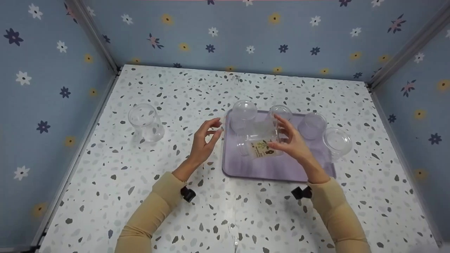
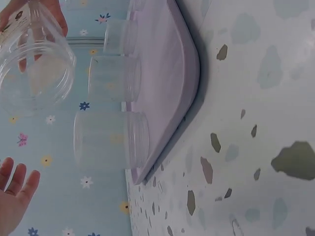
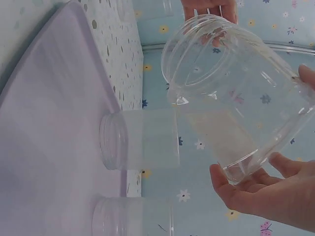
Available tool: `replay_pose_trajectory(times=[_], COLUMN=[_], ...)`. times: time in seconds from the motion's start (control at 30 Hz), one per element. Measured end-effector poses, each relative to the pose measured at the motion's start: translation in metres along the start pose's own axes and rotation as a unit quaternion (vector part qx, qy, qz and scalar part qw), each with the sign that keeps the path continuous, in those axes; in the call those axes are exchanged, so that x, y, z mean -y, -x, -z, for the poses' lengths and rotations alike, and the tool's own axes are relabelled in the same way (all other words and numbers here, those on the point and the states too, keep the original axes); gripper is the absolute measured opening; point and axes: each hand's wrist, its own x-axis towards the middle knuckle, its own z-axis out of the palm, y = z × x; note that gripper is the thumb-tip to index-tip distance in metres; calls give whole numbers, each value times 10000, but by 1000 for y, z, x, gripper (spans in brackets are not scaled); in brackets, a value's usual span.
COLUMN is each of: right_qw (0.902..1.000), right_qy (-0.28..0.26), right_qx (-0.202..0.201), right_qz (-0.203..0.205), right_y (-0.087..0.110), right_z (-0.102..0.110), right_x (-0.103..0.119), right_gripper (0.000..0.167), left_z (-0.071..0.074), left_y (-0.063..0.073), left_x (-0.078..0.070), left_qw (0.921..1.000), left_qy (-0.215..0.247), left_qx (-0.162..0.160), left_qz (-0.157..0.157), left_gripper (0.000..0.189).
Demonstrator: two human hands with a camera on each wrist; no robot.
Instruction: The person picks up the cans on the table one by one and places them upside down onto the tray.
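My right hand (image 1: 293, 144) grips a clear plastic jar (image 1: 258, 131) above the tray. The jar is tilted, and its threaded mouth shows in the right wrist view. A yellowish printed label (image 1: 262, 149) is on its side. To the left of the jar, my left hand (image 1: 204, 142) hovers with bent, spread fingers and holds nothing. In the left wrist view, the fingers of that hand (image 2: 17, 194) are apart from the jar (image 2: 37, 78).
Below lies a purple tray (image 1: 246, 170). Several clear jars, including one at the back left (image 1: 244, 111) and one at the right (image 1: 312, 126), stand on it, some mouth down. Another clear jar (image 1: 147, 123) stands on the speckled table to the left. Flowered panels enclose the table.
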Motion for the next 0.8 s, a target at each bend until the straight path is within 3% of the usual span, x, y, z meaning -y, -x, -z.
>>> replay_pose_trajectory(times=[0.17, 0.3, 0.43, 0.67, 0.8], right_qw=[9969, 9900, 9819, 9578, 9413], right_qy=[777, 1383, 1834, 2702, 3203], right_qx=[97, 240, 336, 586, 779], right_qz=[39, 108, 316, 782, 722], right_y=[5, 7, 3, -4, -6], right_z=[1, 3, 10, 18, 18], right_x=[23, 32, 18, 3, 5], right_gripper=[83, 84, 89, 93, 94], left_z=[12, 21, 32, 51, 65], left_y=[-3, -6, -6, -9, -12], left_x=[-2, 18, 37, 41, 43], left_qw=[9990, 9971, 9947, 9845, 9740], left_qy=[-414, -740, -1016, -1667, -2133], left_qx=[19, 42, 99, 409, 567], left_qz=[191, 176, 156, 370, 514], left_gripper=[28, 28, 28, 33, 36])
